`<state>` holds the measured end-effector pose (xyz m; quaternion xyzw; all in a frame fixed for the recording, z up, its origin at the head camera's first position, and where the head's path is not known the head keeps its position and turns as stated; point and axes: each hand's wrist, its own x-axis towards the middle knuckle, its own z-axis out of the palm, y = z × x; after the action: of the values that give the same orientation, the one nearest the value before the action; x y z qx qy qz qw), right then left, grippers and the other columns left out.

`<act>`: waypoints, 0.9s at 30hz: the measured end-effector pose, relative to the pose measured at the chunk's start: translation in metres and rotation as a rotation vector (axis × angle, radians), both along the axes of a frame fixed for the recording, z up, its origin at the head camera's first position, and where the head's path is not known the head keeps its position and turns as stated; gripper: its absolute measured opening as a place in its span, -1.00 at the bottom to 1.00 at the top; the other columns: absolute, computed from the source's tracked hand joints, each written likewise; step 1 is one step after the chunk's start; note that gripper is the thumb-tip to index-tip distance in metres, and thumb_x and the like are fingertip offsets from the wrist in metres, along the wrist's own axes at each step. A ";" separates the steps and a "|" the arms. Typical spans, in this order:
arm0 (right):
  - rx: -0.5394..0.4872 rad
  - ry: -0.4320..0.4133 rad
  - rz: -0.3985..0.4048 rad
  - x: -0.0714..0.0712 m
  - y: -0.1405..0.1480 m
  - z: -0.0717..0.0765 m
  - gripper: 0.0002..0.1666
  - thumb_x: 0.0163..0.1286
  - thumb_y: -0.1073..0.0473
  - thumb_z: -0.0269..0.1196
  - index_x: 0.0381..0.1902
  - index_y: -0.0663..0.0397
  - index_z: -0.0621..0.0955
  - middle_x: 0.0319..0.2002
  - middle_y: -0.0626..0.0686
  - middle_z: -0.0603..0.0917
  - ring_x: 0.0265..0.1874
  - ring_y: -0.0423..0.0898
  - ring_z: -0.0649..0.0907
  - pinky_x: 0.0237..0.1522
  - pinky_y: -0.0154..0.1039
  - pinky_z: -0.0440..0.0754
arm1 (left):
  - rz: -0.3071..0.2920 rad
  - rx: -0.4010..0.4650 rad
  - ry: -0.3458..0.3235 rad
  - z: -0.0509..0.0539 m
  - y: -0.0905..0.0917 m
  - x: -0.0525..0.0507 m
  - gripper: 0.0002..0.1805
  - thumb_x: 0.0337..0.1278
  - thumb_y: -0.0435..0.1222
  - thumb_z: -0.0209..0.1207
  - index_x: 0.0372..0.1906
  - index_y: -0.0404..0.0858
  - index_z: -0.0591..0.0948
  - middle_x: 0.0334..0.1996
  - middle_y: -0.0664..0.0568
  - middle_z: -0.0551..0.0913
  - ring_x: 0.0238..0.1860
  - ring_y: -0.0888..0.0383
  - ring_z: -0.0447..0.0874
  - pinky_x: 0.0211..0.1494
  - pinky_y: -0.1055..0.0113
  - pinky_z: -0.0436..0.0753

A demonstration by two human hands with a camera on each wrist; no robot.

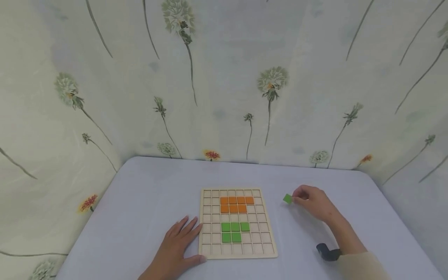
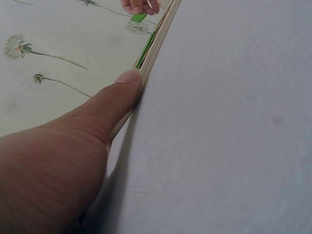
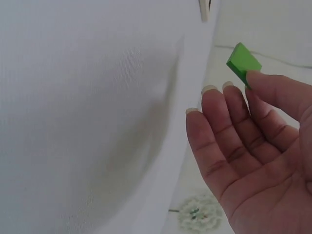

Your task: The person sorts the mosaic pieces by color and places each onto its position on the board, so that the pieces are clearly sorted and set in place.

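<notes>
A light wooden grid board (image 1: pixel 238 256) lies on the white-covered table, with two rows of orange square tiles (image 1: pixel 232 209) in its upper part and several green square tiles (image 1: pixel 235 226) lower down. At the board's left edge rests my left hand (image 1: pixel 176 245), fingers straight, its thumb by the lower left corner; in the left wrist view the thumb (image 2: pixel 109 105) touches the board's side. To the right of the board, my right hand (image 1: pixel 315 202) pinches a green tile (image 3: pixel 243 62) by one corner between thumb and index finger. The other fingers are loosely bent.
The table (image 1: pixel 157 182) has a pale cloth and rounded far corners. Behind it hangs a curtain (image 1: pixel 224 77) printed with dandelions. A dark wrist-worn device (image 1: pixel 328 252) sits at the right wrist, beside a beige sleeve (image 1: pixel 364 266).
</notes>
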<state>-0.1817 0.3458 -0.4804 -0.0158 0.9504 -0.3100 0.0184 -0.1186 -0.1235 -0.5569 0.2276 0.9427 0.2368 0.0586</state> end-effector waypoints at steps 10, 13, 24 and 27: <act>-0.033 -0.071 0.086 0.014 -0.047 0.013 -0.93 0.40 0.18 0.41 -0.23 -0.02 0.69 -0.31 -0.12 0.70 -0.23 -0.11 0.64 -0.20 -0.15 0.64 | -0.005 -0.007 0.005 0.000 0.000 0.001 0.13 -0.02 0.52 0.21 0.62 0.06 0.33 0.65 0.19 0.17 0.68 -0.03 -0.10 0.65 -0.14 -0.04; -0.045 -0.071 0.128 0.016 -0.059 0.017 -0.92 0.40 0.18 0.41 -0.26 -0.04 0.68 -0.33 -0.14 0.69 -0.25 -0.12 0.64 -0.17 -0.15 0.65 | -0.001 -0.014 -0.003 0.001 0.000 0.001 0.12 -0.02 0.51 0.23 0.62 0.06 0.32 0.65 0.19 0.17 0.68 -0.02 -0.11 0.66 -0.14 -0.05; -0.089 -0.101 0.333 0.027 -0.099 0.014 -0.89 0.41 0.20 0.41 -0.29 -0.09 0.66 -0.39 -0.19 0.66 -0.32 -0.14 0.62 -0.29 -0.28 0.63 | -0.014 0.013 0.041 -0.002 -0.002 0.003 0.09 0.05 0.49 0.19 0.63 0.05 0.32 0.65 0.18 0.16 0.67 -0.03 -0.09 0.65 -0.14 -0.04; -0.088 -0.121 0.381 0.028 -0.108 0.008 -0.89 0.42 0.20 0.40 -0.29 -0.10 0.65 -0.39 -0.20 0.65 -0.34 -0.17 0.61 -0.28 -0.30 0.64 | -0.020 0.015 0.051 -0.003 -0.003 0.003 0.07 0.08 0.50 0.17 0.63 0.06 0.30 0.65 0.18 0.15 0.68 -0.02 -0.10 0.65 -0.13 -0.04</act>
<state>-0.1535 0.2383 -0.4723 -0.1773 0.9130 -0.3426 0.1330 -0.1152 -0.1265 -0.5595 0.2434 0.9398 0.2373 0.0353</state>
